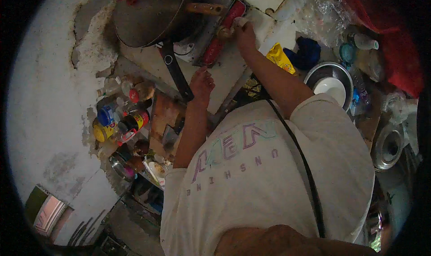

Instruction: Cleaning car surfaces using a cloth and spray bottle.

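Note:
My right hand [245, 36] pinches a small whitish wad [240, 21], cloth or paper, against the red front panel [232, 13] of a gas stove. Right beside its fingers is a round, dull gold knob [223, 32] on that panel. My left hand [202, 84] has its fingers loosely bent near the panel's lower end; whether it holds anything is unclear. Its wrist lies next to the black handle [175, 72] of a pan. Above the stove sits a large dark wok [148, 17], and a wooden handle [205, 9] reaches toward the panel.
Bottles and jars [131, 121] crowd the left side by a peeling wall [47, 97]. To the right are a yellow packet [280, 58], a dark blue cloth [304, 52], a metal basin [350, 84] with a white bowl [330, 89], and clear plastic bags [320, 13].

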`<state>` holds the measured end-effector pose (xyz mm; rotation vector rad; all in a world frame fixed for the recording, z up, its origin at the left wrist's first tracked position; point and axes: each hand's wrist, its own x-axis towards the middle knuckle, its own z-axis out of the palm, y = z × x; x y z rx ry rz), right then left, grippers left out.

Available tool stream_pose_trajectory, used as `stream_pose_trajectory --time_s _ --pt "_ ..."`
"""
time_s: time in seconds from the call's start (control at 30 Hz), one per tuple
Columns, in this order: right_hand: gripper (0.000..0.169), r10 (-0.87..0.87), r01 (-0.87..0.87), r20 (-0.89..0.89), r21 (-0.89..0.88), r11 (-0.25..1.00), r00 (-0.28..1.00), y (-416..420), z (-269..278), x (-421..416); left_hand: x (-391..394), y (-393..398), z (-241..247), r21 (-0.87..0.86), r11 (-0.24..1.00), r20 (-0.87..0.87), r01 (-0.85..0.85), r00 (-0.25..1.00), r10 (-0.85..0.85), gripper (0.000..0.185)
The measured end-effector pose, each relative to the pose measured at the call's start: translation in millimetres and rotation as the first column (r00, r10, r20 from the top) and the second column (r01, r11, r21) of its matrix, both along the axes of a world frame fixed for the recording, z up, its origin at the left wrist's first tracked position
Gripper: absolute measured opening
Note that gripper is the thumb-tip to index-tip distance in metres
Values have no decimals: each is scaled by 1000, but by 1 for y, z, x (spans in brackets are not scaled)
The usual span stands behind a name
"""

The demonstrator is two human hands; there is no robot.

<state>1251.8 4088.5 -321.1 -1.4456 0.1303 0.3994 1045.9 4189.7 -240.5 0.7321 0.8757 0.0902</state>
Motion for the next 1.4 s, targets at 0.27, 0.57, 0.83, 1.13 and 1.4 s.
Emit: stream_pose_trajectory --time_s 0.27,0.57,0.83,1.13,1.4 --pt "33 0 -24 -81 -297 955 997 15 -1 -38 -25 -2 9 56 998 7 20 1000 -20 38" --pt "27 109 -74 62 -417 906 992 43 -11 -131 -76 25 6 -23 996 -26 -90 996 90 45" --pt "13 753 -587 -285 487 647 593 -10 54 -134 -95 29 7 120 989 -128 87 989 -72 40" --pt "42 920 -572 -269 722 389 286 -8 69 -143 -101 5 31 -97 991 122 -94 987 106 47" --pt "26 814 -836 -200 -199 512 546 9 60 -125 -98 -1 26 515 854 -254 -68 940 228 35"
